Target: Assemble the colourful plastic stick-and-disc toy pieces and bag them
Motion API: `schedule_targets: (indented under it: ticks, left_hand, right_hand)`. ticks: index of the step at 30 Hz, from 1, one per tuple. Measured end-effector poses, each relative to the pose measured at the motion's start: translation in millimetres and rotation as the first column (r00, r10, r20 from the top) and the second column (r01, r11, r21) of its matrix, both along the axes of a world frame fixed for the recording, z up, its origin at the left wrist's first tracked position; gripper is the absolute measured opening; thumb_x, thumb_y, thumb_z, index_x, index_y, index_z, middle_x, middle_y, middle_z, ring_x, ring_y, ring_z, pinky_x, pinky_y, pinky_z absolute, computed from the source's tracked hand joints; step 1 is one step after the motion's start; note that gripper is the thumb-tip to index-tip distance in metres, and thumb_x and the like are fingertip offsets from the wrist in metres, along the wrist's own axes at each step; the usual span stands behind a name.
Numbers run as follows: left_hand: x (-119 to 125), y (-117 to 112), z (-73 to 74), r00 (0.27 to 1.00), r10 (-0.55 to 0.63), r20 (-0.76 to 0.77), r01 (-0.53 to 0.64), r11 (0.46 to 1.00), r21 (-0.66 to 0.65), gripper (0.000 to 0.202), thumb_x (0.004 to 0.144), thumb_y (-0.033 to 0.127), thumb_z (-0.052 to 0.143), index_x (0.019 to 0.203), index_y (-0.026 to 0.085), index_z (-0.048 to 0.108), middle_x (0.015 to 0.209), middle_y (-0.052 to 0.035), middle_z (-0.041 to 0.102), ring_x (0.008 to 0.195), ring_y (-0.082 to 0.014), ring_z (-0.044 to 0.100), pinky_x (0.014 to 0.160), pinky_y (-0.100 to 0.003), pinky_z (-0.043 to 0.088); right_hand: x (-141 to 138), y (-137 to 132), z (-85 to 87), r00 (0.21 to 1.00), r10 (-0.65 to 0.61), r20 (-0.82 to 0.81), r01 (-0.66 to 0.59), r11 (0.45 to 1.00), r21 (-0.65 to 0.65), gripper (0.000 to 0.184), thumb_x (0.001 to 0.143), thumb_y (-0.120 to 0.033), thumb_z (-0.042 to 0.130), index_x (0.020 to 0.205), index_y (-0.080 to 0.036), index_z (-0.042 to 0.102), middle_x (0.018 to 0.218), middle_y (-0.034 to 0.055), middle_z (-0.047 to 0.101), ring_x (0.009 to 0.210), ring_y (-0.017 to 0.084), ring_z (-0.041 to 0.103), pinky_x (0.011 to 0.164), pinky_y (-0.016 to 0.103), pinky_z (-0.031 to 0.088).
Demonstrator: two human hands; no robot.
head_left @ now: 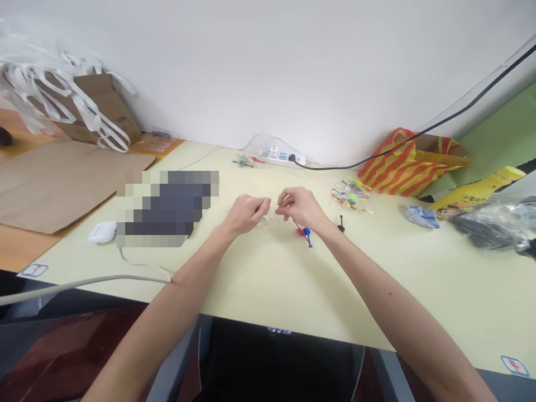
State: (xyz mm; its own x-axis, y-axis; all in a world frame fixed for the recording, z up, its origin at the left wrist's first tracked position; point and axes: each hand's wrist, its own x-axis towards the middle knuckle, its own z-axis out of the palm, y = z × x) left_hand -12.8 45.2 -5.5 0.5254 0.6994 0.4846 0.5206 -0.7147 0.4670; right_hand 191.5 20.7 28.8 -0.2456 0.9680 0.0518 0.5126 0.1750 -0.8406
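My left hand is above the middle of the table, its thumb and fingers pinched together. Whatever it may grip is too small to make out. A scrap of clear plastic shows just beside its fingertips. Facing it across a small gap, my right hand has curled fingers drawn in towards the thumb, and I cannot make out anything between them. Below the right hand lie red and blue plastic arrow-shaped pieces with round hubs. A single black arrow-shaped piece lies right of the right wrist.
Clear bags of coloured arrow pieces lie at the back right, near a striped bag and a yellow bottle. A power strip runs along the wall. At left are a pixelated dark object, a white charger and cardboard.
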Motion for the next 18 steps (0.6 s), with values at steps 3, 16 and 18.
schedule_targets:
  ticks: [3,16,18]
  left_hand:
    - [-0.2,-0.5,0.5,1.000,0.007,-0.004,-0.007,1.000,0.028,0.049,0.103,0.032,0.039,0.059,0.017,0.054,0.047,0.0040,0.038,0.044,-0.0084,0.036,0.052,-0.027,0.027]
    - [4.6,-2.8,-3.7,0.999,-0.045,0.023,0.044,0.998,0.037,0.048,0.102,0.032,0.039,0.057,0.018,0.044,0.050,0.0027,0.043,0.046,-0.0090,0.037,0.052,-0.027,0.027]
    - [5.1,-2.8,-4.0,0.998,-0.060,0.033,0.060,0.998,0.019,0.047,0.103,0.033,0.039,0.058,0.018,0.045,0.050,0.0028,0.042,0.047,-0.0090,0.037,0.053,-0.027,0.028]
  right_hand:
    - [-3.4,1.9,-4.7,0.998,-0.029,-0.050,0.025,0.997,-0.079,0.017,0.075,-0.012,0.076,0.083,-0.019,0.063,0.081,0.0033,0.078,0.048,0.012,0.063,0.052,0.023,0.047]
    - [-36.9,11.3,-37.6,0.971,0.103,-0.217,-0.159,0.953,-0.257,0.007,0.064,-0.018,0.063,0.066,-0.014,0.068,0.050,-0.0045,0.053,0.045,0.007,0.036,0.040,0.022,0.023]
    - [-40.0,14.4,-40.1,0.974,0.062,-0.219,-0.120,0.957,-0.262,0.006,0.064,-0.017,0.061,0.063,-0.014,0.065,0.046,-0.0055,0.046,0.043,0.007,0.032,0.040,0.022,0.023]
